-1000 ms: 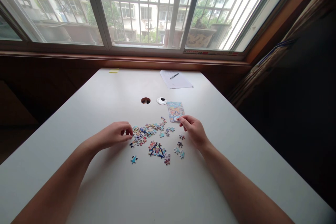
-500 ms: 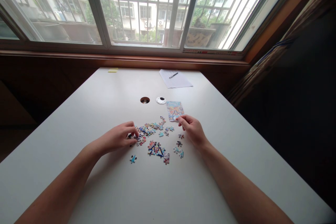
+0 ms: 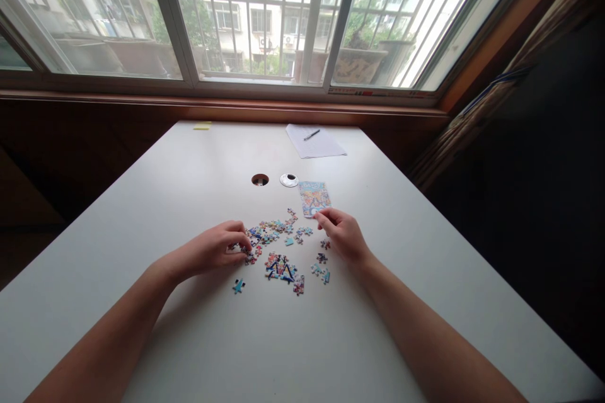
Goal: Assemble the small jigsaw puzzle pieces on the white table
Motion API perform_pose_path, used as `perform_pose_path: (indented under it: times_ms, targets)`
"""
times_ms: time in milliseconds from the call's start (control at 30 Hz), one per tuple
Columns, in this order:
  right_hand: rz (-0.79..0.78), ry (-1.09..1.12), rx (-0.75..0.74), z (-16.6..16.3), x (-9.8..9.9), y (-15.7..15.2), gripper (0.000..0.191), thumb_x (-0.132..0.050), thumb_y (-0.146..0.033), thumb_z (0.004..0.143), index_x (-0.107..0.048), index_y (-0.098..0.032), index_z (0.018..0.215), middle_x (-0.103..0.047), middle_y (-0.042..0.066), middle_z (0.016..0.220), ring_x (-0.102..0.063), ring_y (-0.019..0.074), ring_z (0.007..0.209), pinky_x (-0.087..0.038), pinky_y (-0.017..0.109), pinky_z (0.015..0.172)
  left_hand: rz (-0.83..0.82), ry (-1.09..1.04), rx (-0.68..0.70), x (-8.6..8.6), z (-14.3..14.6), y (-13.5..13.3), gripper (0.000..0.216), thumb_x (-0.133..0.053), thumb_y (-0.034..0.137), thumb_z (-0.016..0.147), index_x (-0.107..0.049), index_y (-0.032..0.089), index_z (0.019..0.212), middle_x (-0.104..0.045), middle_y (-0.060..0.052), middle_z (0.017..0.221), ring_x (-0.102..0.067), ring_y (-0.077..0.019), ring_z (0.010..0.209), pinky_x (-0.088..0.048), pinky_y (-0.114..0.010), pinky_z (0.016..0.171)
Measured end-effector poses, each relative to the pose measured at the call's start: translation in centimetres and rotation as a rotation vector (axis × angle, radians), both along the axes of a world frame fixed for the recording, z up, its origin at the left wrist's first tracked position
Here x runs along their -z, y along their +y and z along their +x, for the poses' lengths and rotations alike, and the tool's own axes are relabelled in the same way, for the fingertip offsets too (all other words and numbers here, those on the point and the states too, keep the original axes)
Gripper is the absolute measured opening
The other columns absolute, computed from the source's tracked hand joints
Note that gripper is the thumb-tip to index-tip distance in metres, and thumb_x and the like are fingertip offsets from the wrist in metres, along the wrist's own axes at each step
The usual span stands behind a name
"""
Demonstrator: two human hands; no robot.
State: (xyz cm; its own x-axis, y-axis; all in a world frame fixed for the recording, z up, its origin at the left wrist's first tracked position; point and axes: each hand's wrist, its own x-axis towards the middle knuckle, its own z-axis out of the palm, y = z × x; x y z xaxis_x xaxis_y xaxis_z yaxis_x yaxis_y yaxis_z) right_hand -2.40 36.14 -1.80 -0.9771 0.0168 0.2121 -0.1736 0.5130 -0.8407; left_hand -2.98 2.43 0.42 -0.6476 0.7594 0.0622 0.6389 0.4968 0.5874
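Observation:
My left hand rests at the left edge of a pile of loose jigsaw pieces. Its fingers are bent with a gap to the thumb, and the tips touch pieces there. At the lower edge of the picture card, my right hand has thumb and fingers pinched together; what is between them is hidden. Between the hands lies a joined patch of puzzle, with a small piece cluster at its lower right. Below my left hand is a single blue piece.
Several pieces lie below my right hand. Farther back are a round table hole, its silver cover, paper sheets with a pen, and yellow strips. A barred window stands behind the white table.
My left fingers have shifted slightly right and down among the pieces. My right fingertips have moved a little left along the card's lower edge. The joined patch stays put.

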Motion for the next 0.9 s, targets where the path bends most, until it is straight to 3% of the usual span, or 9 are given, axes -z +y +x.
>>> perform_pose_path:
  times_ms: [333, 467, 900]
  targets:
    - [0.362, 0.202, -0.267, 0.9, -0.9, -0.7, 0.012, -0.061, -0.021, 0.091, -0.072, -0.022, 0.087, -0.066, 0.001, 0.080, -0.056, 0.0145, 0.072, -0.043, 0.027, 0.071, 0.022, 0.019, 0.095, -0.2, 0.5, 0.4, 0.016, -0.062, 0.021, 0.092, -0.071, 0.025, 0.104, -0.061, -0.006, 0.104, -0.058, -0.0176, 0.096, -0.048, -0.026, 0.083]
    - [0.459, 0.205, -0.350, 0.9, -0.8, -0.7, 0.011, -0.065, -0.016, 0.087, -0.074, -0.023, 0.087, -0.063, 0.000, 0.074, -0.058, 0.0164, 0.077, -0.044, 0.029, 0.077, 0.010, 0.018, 0.109, -0.3, 0.8, 0.6, 0.017, -0.064, 0.019, 0.091, -0.071, 0.025, 0.104, -0.061, -0.005, 0.104, -0.058, -0.0172, 0.096, -0.048, -0.026, 0.082]
    - [0.372, 0.022, -0.490, 1.0, -0.9, -0.7, 0.008, -0.071, -0.019, 0.084, -0.076, -0.024, 0.088, -0.065, 0.000, 0.076, -0.059, 0.0145, 0.075, -0.044, 0.025, 0.071, -0.028, 0.040, 0.152, 0.1, 1.1, 1.4, 0.016, -0.068, 0.018, 0.089, -0.071, 0.027, 0.101, -0.060, -0.003, 0.095, -0.055, -0.0172, 0.092, -0.044, -0.027, 0.084]
